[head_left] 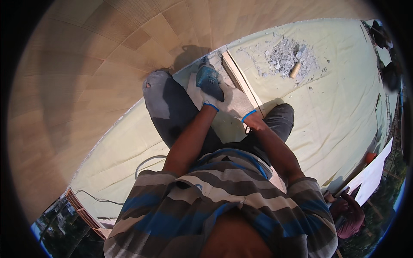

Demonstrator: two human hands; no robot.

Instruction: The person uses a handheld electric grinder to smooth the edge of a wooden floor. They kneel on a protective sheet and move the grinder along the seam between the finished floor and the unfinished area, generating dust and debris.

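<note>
A teal and dark power tool (208, 80) stands between my knees, close to the foot of the tiled wall. My left hand (208, 98), in a pale work glove with a blue cuff, is closed on its body. The right hand (236, 102), gloved the same way, is closed around the tool's rear end. The tool's working tip is hidden, and so are most of my fingers. Just right of the tool lies a long wooden board (238, 74), running from the wall toward my right knee.
Pale yellow sheeting (340, 99) covers the floor. Grey rubble (282, 58) lies on it at the far right, with a wooden-handled tool (295, 70). The tan tiled wall (94, 81) rises at left. A cable (101, 199) trails at lower left. Another person (349, 217) is at lower right.
</note>
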